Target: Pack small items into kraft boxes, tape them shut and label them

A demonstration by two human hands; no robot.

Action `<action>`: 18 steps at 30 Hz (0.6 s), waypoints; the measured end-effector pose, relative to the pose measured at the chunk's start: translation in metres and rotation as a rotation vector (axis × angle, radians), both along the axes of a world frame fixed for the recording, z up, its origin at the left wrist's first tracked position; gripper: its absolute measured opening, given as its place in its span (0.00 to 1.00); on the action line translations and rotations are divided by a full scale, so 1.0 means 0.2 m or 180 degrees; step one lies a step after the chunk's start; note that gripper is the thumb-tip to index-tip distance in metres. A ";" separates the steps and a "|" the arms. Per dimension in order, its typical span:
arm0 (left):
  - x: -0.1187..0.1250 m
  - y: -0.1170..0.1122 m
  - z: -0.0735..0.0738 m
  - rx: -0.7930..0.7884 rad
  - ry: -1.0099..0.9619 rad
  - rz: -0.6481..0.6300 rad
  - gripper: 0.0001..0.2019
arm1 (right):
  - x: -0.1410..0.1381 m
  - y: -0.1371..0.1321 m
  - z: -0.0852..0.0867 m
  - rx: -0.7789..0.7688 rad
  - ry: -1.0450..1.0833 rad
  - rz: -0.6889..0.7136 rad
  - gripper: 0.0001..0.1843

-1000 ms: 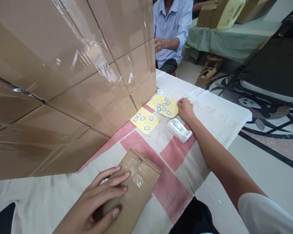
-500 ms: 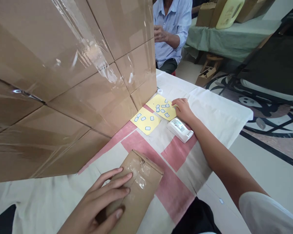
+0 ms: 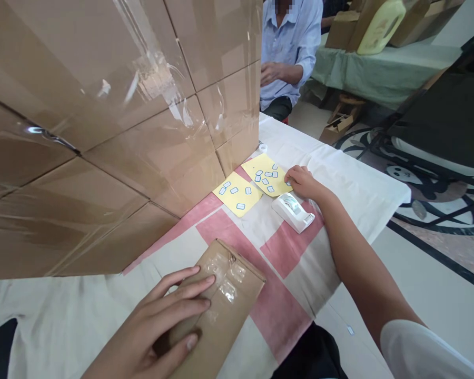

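My left hand (image 3: 161, 316) lies with fingers spread over the top of a small taped cardboard box (image 3: 221, 310) on the table's near side. Farther off, my right hand (image 3: 305, 181) has its fingers bent and pressed together at the right edge of a yellow sheet (image 3: 250, 169), over a small blue-bordered sticker (image 3: 289, 183). Several such stickers sit on that sheet and on a second yellow sheet (image 3: 234, 199) beside it. Just below my right hand stands a white tape dispenser (image 3: 294, 213). My right fingertips are partly hidden.
Stacked, taped cardboard boxes (image 3: 142, 131) wall off the left side. A small white roll (image 3: 263, 148) lies behind the sheets. Across the table sits a person in a blue shirt (image 3: 290, 47). A green-covered table (image 3: 383, 68) with a yellow jug (image 3: 381, 26) stands behind.
The view has shifted slightly. My right hand has moved a little along the yellow sheet's edge, its fingers drawn in more over the sticker. My left hand stays on the box.
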State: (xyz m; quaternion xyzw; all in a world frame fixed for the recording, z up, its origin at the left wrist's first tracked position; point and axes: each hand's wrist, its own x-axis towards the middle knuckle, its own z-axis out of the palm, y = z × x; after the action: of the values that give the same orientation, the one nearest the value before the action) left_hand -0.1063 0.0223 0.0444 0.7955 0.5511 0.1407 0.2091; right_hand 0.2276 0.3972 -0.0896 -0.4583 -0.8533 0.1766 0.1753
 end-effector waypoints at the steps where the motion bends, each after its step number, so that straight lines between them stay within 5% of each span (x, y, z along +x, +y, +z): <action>1: 0.00 0.01 0.00 0.0021 -0.0028 -0.0004 0.19 | 0.00 0.00 0.00 -0.0012 -0.0027 0.0055 0.13; 18: 0.00 -0.01 -0.01 -0.0002 -0.0074 0.0073 0.20 | 0.02 -0.01 0.02 -0.0095 0.0335 0.0005 0.10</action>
State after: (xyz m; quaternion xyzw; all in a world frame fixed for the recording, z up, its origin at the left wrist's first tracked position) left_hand -0.1064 0.0209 0.0428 0.7873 0.5577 0.1523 0.2142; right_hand 0.2308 0.3947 -0.0860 -0.4503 -0.8405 0.2134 0.2129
